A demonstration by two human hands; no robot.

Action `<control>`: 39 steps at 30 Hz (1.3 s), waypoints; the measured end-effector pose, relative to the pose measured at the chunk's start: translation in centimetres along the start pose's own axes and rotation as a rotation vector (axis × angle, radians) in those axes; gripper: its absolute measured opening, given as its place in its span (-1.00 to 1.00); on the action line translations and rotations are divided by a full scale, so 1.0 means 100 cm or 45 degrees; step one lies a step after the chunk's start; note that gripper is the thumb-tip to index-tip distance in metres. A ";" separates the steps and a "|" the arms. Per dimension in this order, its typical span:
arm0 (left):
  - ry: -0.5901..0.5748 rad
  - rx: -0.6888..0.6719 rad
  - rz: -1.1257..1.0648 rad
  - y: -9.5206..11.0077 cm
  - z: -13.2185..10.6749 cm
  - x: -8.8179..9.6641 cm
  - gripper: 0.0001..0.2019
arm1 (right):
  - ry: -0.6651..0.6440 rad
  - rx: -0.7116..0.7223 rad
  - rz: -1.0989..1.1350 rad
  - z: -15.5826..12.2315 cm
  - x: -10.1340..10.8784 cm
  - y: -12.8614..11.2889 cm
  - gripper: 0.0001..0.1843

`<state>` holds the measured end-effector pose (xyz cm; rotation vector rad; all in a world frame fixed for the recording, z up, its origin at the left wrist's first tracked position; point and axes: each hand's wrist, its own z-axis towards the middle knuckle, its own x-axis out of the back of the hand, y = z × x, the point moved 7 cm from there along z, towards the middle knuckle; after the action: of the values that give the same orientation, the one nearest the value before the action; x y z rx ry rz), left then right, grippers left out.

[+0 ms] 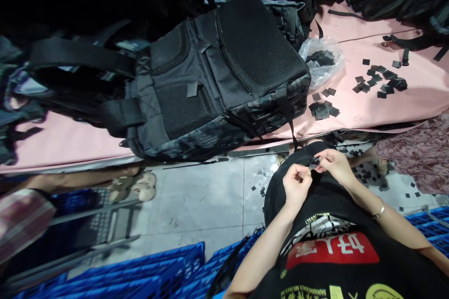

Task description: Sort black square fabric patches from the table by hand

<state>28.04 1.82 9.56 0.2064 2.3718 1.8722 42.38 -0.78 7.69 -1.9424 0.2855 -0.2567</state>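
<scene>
My left hand (297,183) and my right hand (333,164) are close together above my lap, thumbs and fingers pinched. Between their fingertips is a small dark square piece (313,164), partly covered by the fingers. A large black backpack (206,79) with mesh padding and camouflage sides lies back panel up, beyond my hands and to their left. Two little grey squares rest on it, and a strap (289,119) dangles from its near corner toward my lap. Loose dark squares (322,110) lie in a pile to the right of the backpack.
The pink-covered table (354,107) carries a clear plastic bag (328,72) of dark squares, more scattered squares (386,79) and other bags at the back. Blue crates (140,273) stand behind me. Other people sit at left and right; dark scraps litter the floor (210,196).
</scene>
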 end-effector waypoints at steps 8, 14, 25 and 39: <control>-0.203 0.105 -0.026 -0.003 0.004 -0.012 -0.92 | -0.163 0.208 -0.109 -0.003 -0.014 -0.011 -0.87; -0.277 0.082 0.119 0.003 0.004 -0.015 -0.81 | -0.136 0.396 -0.622 -0.010 -0.018 -0.031 -0.73; -0.449 -0.149 0.279 0.019 0.002 -0.021 -0.72 | -0.202 -0.074 0.106 0.001 0.003 0.000 -0.78; -0.225 0.042 -0.142 -0.001 0.009 -0.021 -0.69 | 0.249 0.049 0.394 0.008 0.004 -0.018 -0.66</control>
<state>30.29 2.33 9.29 0.2274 2.2493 1.6918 43.17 0.42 9.11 -1.8068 0.6973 -0.2461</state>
